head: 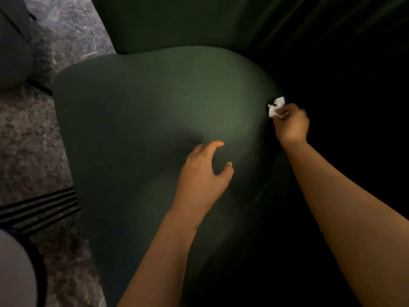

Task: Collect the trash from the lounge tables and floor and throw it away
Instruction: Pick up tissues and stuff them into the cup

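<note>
A crumpled white paper scrap (pixel 275 108) sticks out above the fingers of my right hand (pixel 291 124), which pinches it at the right edge of a dark green seat cushion (pixel 143 111). My left hand (pixel 204 171) hovers over the front of the same cushion, fingers spread and loosely curved, holding nothing. The area to the right of my right hand is almost black, and nothing can be made out there.
The green backrest (pixel 177 23) rises behind the cushion. A mottled grey-brown carpet (pixel 28 140) runs along the left, with a black-striped band (pixel 39 207). Grey rounded furniture sits at the upper left (pixel 13 47) and lower left (pixel 15 273).
</note>
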The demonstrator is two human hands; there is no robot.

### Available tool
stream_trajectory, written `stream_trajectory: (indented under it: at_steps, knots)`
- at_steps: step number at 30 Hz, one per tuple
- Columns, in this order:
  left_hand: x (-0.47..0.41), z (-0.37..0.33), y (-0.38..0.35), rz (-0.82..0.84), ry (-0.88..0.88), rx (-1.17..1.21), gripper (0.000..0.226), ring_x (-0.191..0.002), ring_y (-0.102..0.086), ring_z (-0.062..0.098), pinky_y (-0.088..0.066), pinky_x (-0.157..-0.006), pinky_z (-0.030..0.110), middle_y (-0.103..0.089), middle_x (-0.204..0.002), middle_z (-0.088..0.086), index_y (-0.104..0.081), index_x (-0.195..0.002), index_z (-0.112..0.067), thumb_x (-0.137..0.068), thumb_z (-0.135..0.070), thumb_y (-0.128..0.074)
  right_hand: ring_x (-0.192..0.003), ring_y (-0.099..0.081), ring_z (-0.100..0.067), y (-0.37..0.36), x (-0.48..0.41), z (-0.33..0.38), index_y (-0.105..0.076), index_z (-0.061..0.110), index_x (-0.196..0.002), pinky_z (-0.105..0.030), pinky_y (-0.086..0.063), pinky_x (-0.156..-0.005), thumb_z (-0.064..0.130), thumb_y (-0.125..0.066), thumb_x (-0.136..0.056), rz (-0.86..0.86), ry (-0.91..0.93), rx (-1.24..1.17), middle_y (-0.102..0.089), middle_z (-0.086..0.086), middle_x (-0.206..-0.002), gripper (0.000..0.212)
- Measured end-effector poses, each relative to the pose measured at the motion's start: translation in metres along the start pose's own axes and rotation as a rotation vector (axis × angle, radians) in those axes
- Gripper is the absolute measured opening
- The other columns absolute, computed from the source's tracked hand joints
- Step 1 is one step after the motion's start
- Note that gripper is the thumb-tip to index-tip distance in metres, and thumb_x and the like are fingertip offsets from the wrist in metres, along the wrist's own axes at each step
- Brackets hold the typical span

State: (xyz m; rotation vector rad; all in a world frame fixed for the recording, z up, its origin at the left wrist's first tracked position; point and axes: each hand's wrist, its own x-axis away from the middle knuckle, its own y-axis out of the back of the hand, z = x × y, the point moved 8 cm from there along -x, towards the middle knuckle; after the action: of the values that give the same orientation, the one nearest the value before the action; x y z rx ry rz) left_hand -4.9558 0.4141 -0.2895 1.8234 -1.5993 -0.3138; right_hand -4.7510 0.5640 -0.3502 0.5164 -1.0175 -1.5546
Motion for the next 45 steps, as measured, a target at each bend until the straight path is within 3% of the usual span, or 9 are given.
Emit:
stream_trajectory:
  at_steps: [3, 6, 9, 13, 20, 26, 30, 35, 45]
  knots:
    - [0.008, -0.002, 0.019, -0.029, 0.020, 0.029, 0.049, -0.108, -0.054, 0.022, -0.039, -0.092, 0.027, -0.055, -0.119, 0.005, -0.051, -0.126, -0.019, -0.080, -0.022, -0.065, -0.082, -0.059, -0.017, -0.005, 0.035, 0.041, -0.066, 0.004, -0.094, -0.022, -0.040, -0.073, 0.010, -0.064, -0.084, 0.154, 0.129, -0.130, -0.064, -0.011, -0.090, 0.012]
    - [0.017, -0.013, 0.057, -0.089, -0.001, 0.028, 0.062, -0.107, -0.055, 0.021, -0.038, -0.090, 0.025, -0.050, -0.127, 0.006, -0.036, -0.138, -0.024, -0.082, -0.019, -0.062, -0.062, -0.053, 0.005, -0.012, 0.095, 0.099, -0.059, 0.009, -0.083, -0.020, -0.042, -0.075, -0.010, -0.063, -0.078, 0.538, 0.262, -0.357, -0.059, -0.008, -0.081, 0.021]
    - [0.031, -0.026, 0.109, -0.144, -0.031, 0.030, 0.064, -0.099, -0.058, 0.018, -0.046, -0.087, 0.031, -0.049, -0.124, 0.000, -0.035, -0.138, -0.028, -0.081, -0.016, -0.061, -0.061, -0.054, 0.006, 0.001, 0.153, 0.151, -0.059, 0.001, -0.090, -0.012, -0.044, -0.072, -0.017, -0.060, -0.077, 0.754, 0.315, -0.502, -0.059, -0.003, -0.078, 0.022]
    - [0.070, -0.046, 0.188, -0.253, -0.086, 0.040, 0.046, -0.094, -0.060, 0.021, -0.049, -0.084, 0.037, -0.055, -0.115, 0.004, -0.053, -0.123, -0.014, -0.079, -0.008, -0.063, -0.069, -0.059, -0.009, 0.032, 0.220, 0.222, -0.058, -0.006, -0.093, -0.018, -0.048, -0.075, -0.015, -0.059, -0.078, 0.869, 0.353, -0.685, -0.063, -0.011, -0.077, 0.018]
    - [0.169, -0.048, 0.349, -0.496, -0.063, -0.028, 0.010, -0.076, -0.059, 0.019, -0.038, -0.066, 0.022, -0.064, -0.086, 0.007, -0.065, -0.090, -0.007, -0.080, -0.006, -0.065, -0.054, -0.059, -0.011, 0.072, 0.351, 0.361, -0.054, 0.010, -0.087, -0.022, -0.048, -0.063, -0.008, -0.064, -0.073, 0.956, 0.535, -0.857, -0.064, -0.002, -0.060, 0.025]
    - [0.259, 0.002, 0.461, -0.647, -0.011, -0.088, 0.014, -0.073, -0.058, 0.014, -0.038, -0.067, 0.014, -0.064, -0.084, -0.002, -0.063, -0.101, -0.013, -0.087, -0.015, -0.061, -0.054, -0.063, -0.009, 0.048, 0.481, 0.442, -0.059, 0.011, -0.081, -0.018, -0.052, -0.059, 0.014, -0.060, -0.074, 1.088, 0.594, -0.903, -0.067, 0.003, -0.058, 0.008]
    - [0.313, 0.062, 0.512, -0.704, 0.026, 0.087, 0.020, -0.077, -0.055, 0.008, -0.042, -0.071, 0.011, -0.053, -0.076, -0.020, -0.058, -0.104, -0.014, -0.085, -0.015, -0.063, -0.067, -0.068, -0.011, 0.013, 0.557, 0.472, -0.065, 0.019, -0.080, -0.025, -0.054, -0.067, 0.034, -0.065, -0.067, 1.087, 0.614, -0.843, -0.070, 0.004, -0.069, 0.020]
    - [0.342, 0.140, 0.531, -0.576, 0.089, 0.072, 0.024, -0.092, -0.056, 0.008, -0.039, -0.086, 0.012, -0.063, -0.105, -0.006, -0.062, -0.110, -0.015, -0.086, -0.017, -0.062, -0.080, -0.069, -0.017, -0.037, 0.617, 0.473, -0.066, 0.010, -0.085, -0.020, -0.052, -0.069, 0.016, -0.074, -0.067, 1.013, 0.553, -0.847, -0.072, -0.001, -0.084, 0.021]
    - [0.352, 0.238, 0.508, -0.267, 0.089, 0.119, 0.058, -0.120, -0.045, 0.020, -0.036, -0.095, 0.026, -0.050, -0.131, 0.000, -0.047, -0.129, -0.019, -0.076, -0.006, -0.066, -0.065, -0.060, 0.000, -0.074, 0.629, 0.418, -0.060, 0.016, -0.072, -0.014, -0.050, -0.065, 0.004, -0.080, -0.066, 0.473, 0.419, -0.534, -0.065, 0.005, -0.073, 0.024]
